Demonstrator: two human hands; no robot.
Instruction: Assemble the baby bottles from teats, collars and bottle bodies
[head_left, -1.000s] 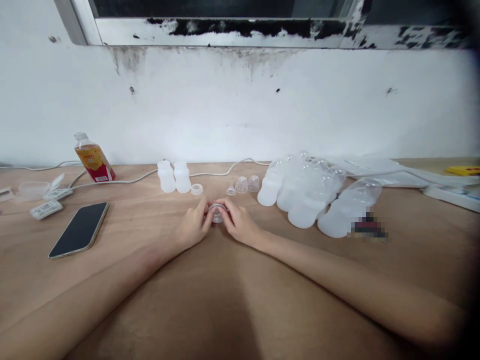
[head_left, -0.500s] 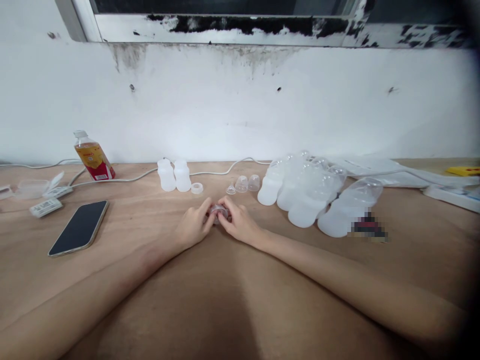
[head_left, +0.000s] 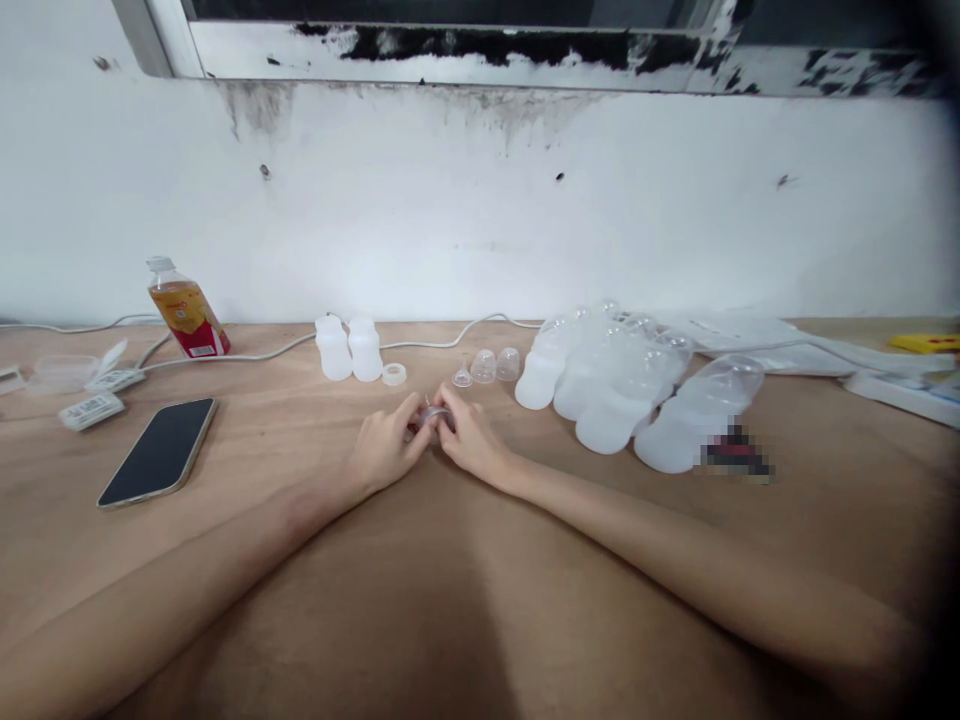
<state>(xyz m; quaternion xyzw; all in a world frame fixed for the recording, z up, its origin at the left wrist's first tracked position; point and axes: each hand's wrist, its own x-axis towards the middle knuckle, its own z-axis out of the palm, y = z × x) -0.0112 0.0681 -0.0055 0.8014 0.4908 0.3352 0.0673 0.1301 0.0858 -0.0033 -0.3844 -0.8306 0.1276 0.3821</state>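
Left hand [head_left: 386, 445]: resting on the wooden table [head_left: 420, 600], fingers curled inward, fingertips closed on the left side of a small clear plastic part [head_left: 434, 417].
Right hand [head_left: 472, 440]: resting on the table opposite, fingers bent, fingertips closed on the right side of the same part.
Small clear plastic part: pinched between the two sets of fingertips, at the table's middle, just above the surface; mostly hidden by fingers, exact shape cannot be told.

Beyond the hands, toward the wall:
- White plastic ring [head_left: 394, 374], lying flat, behind and left of the hands.
- Two small white bottles [head_left: 348, 349], upright, side by side, touching, left of the ring.
- Three small clear caps [head_left: 486, 368] in a row, behind and right of the hands.
- White cable [head_left: 450, 340], running along the wall edge.

To the right: cluster of translucent bottles [head_left: 622, 390], lying on their sides.

To the left: smartphone [head_left: 158, 465], screen up, dark; orange drink bottle [head_left: 185, 309] with red label, upright near the wall.
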